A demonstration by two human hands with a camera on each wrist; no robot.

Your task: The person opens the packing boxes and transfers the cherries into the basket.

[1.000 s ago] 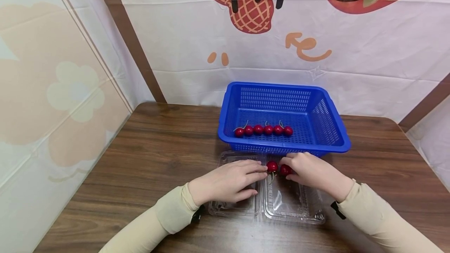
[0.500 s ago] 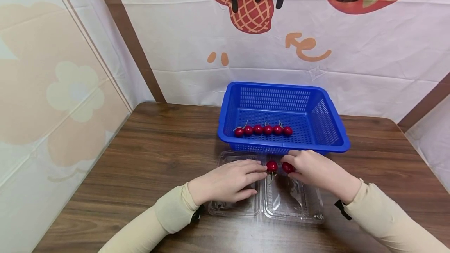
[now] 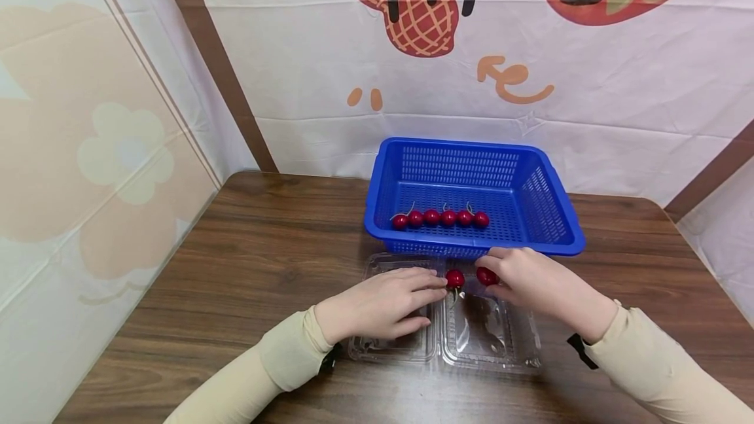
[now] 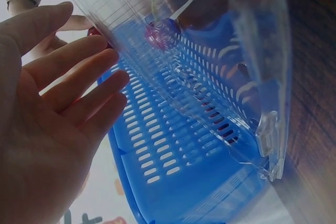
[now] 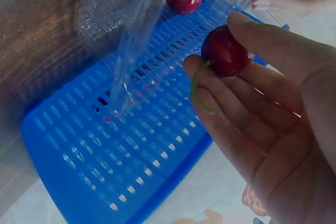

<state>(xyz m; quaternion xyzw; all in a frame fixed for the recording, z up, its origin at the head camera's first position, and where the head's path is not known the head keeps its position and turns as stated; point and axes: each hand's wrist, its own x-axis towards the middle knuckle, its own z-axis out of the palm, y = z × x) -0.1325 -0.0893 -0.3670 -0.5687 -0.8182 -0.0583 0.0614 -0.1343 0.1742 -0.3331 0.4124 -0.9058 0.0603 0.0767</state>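
Between thumb and fingers my right hand pinches a dark red cherry, its green stem hanging down in the right wrist view. The cherry is over the far part of the right half of a clear plastic clamshell box, which lies opened out. A second cherry sits in that half at its far left corner, stem toward me. My left hand is spread over the box's left half, fingers extended, fingertips right by the second cherry. In the left wrist view its palm shows with nothing in it.
Just behind the box stands a blue perforated basket. A row of several cherries lies along its near side inside. Both stand on a brown wooden table, with a printed cloth hanging behind.
My right hand has shifted right and slightly away from me with its cherry, widening the gap to the second cherry. My left hand has stayed in place.
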